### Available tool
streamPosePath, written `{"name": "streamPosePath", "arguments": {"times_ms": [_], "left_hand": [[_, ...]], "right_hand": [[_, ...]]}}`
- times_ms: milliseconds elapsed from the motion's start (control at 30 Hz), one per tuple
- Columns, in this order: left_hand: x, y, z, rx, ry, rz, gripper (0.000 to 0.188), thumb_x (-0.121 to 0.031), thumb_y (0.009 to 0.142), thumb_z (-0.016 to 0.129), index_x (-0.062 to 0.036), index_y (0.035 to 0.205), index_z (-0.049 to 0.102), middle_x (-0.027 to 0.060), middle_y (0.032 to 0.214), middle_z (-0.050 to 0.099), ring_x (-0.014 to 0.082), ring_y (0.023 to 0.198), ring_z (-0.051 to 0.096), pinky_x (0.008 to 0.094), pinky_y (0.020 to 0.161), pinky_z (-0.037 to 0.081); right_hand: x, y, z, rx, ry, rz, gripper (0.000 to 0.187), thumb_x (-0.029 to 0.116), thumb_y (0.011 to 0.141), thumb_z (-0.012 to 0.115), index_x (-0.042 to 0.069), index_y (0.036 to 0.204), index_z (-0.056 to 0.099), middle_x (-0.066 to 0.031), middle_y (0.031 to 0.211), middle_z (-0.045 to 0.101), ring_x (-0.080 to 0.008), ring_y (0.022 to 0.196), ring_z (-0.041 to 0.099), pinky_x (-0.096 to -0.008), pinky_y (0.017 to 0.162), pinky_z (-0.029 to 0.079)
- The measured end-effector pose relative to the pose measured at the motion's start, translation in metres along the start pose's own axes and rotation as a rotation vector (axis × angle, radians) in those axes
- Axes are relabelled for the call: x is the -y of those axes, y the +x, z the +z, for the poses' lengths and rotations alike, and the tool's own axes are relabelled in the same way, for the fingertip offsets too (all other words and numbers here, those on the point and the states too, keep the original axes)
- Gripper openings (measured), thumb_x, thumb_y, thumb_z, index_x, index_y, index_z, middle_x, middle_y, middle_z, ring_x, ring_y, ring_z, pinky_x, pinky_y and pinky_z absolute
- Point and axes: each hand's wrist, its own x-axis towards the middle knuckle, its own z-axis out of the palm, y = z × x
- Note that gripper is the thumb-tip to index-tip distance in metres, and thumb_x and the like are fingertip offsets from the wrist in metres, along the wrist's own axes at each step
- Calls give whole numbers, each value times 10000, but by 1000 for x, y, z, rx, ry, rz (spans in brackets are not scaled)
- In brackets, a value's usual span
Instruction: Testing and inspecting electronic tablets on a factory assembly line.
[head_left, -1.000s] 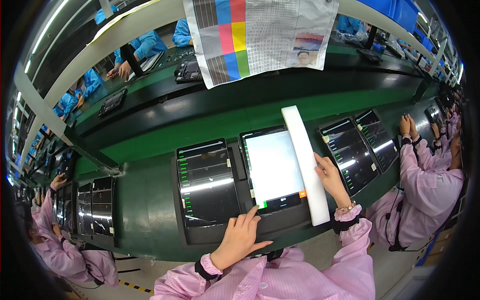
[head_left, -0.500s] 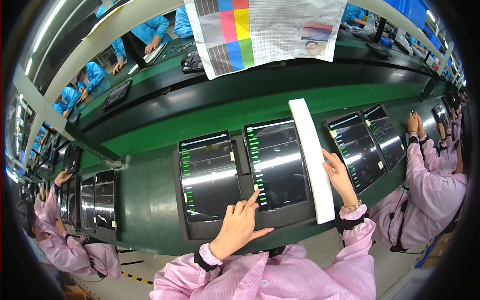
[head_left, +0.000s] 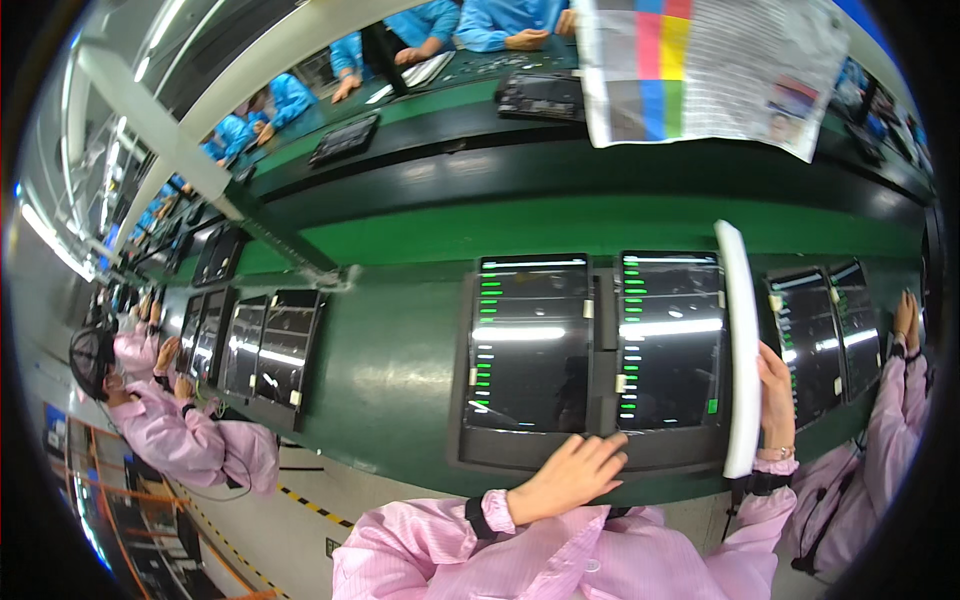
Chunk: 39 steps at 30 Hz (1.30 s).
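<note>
Two black tablets lie screen up in a dark tray point(head_left: 530, 452). The left tablet point(head_left: 545, 370) and the right tablet point(head_left: 675, 370) both show green and white lines down their left sides. A small green block is lit at the lower right of the right screen. My left hand point(head_left: 572, 472), palm down with fingers stretched, is over the tray's near edge below the tablets and holds nothing. Along the right tablet's right side stands a long white foam bar point(head_left: 740, 350). My right hand point(head_left: 777, 405) grips its right side, with fingertips partly hidden behind it.
More tablets with lit lines point(head_left: 808, 345) lie to the right, by another person's hands point(head_left: 906, 318). Dark tablets point(head_left: 270, 345) lie to the left near a person in pink point(head_left: 180, 420). A printed colour sheet point(head_left: 690, 80) hangs ahead; a metal post point(head_left: 270, 235) stands at the left.
My head has turned left, so the scene sits farther right. My left hand has drawn back from the right tablet's screen to the tray's near edge. A green block now shows on that screen.
</note>
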Motion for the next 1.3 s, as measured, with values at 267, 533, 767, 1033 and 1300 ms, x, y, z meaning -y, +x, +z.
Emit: {"name": "streamPosePath", "arguments": {"times_ms": [267,533,767,1033,1300], "left_hand": [[19,-22,1,-53,32,27,209,-221,792,624,-71,936,612,16,1064,592,151,825,545,277,654,444],[101,-36,-51,-53,209,-181,167,-223,815,619,-114,931,567,-14,1086,585,167,847,536,328,639,442],[189,-10,-76,-243,418,-307,183,-228,820,617,-107,949,571,-21,1088,601,197,894,539,379,674,447],[293,37,-99,-360,703,-387,189,-200,800,644,-121,957,574,-13,947,650,206,858,565,396,723,377],[303,6,-91,-528,426,-480,255,-247,879,577,-112,1094,604,15,1164,625,194,1053,575,440,884,367]], "right_hand": [[11,11,47,53,99,65,398,172,912,577,-74,1214,493,-105,983,653,-131,784,656,-234,704,549],[5,95,127,276,75,27,420,107,893,575,-79,1249,454,-127,1124,597,-176,1011,597,-302,912,480],[37,95,185,382,88,-149,434,127,882,601,-39,1257,460,-89,1138,589,-153,1021,584,-285,897,476],[9,38,202,329,2,-44,372,76,878,572,35,1227,450,-54,1085,582,-123,874,595,-255,674,511],[-68,5,265,565,-93,-11,422,76,918,540,24,1295,357,-102,1061,529,-171,876,601,-292,727,524]]}}
